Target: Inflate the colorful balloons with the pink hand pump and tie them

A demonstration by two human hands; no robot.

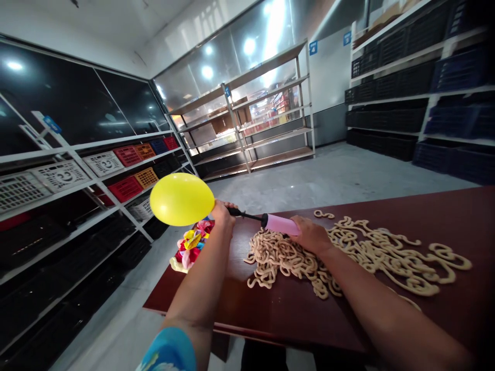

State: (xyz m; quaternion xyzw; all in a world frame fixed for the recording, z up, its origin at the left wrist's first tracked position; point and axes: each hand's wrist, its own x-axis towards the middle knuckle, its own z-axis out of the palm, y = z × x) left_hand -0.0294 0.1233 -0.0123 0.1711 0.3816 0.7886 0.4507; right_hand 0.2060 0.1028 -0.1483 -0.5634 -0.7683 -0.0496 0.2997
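Note:
A yellow inflated balloon (181, 199) is beside my left hand (223, 212), on its far left side. My left hand is closed around the black end of a balloon pump, where the balloon's neck meets it; the neck itself is hidden by the fingers. My right hand (312, 234) grips the pink barrel of the balloon pump (281, 224). Between the two hands the pump's thin black rod is drawn out. Beneath the right hand and forearm lie many beige, curled, rope-like pieces (280, 252). Limp balloons (191, 245) in several colours are heaped behind my left forearm.
The dark red-brown table (247, 309) has its left corner near my left elbow. Shelves with white, red and orange crates (127, 154) stand at left. Metal racks (266, 141) are at the back, and shelves of dark crates (390, 113) at right.

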